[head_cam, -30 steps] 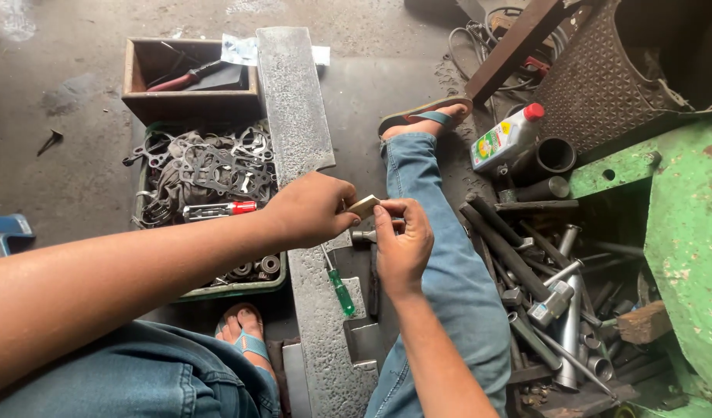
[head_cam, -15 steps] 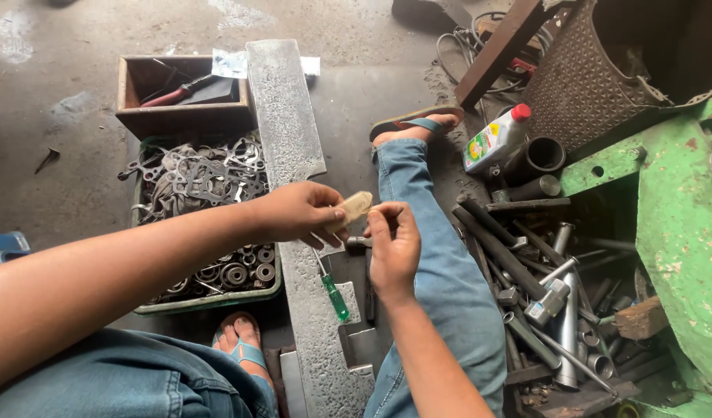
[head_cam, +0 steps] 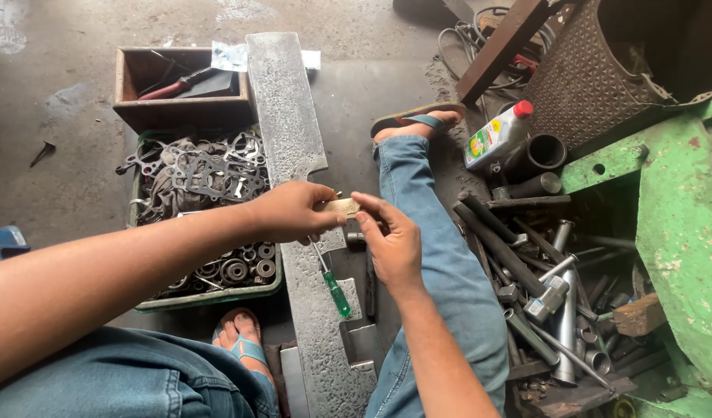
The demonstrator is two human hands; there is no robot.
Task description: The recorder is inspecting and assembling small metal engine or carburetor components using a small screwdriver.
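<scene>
Where the two grips meet, a small tan flat piece (head_cam: 342, 206) is pinched by the left hand (head_cam: 292, 212) and the right hand (head_cam: 391, 240) — above a grey metal plate (head_cam: 290, 131) bearing a green-handled screwdriver (head_cam: 332, 282) — beside a tray of gaskets (head_cam: 201, 174).

Person, head view: both forearms bare to the frame edge, no sleeves, watch, rings or gloves on left hand (head_cam: 292, 211) or right hand (head_cam: 392, 241). Legs in faded blue denim jeans (head_cam: 441, 286), fabric creased at the knee, hem ending just above the ankle. Feet in flip-flop sandals (head_cam: 411, 118): dark sole, blue straps; toes of the near foot show, nails unpainted.
</scene>
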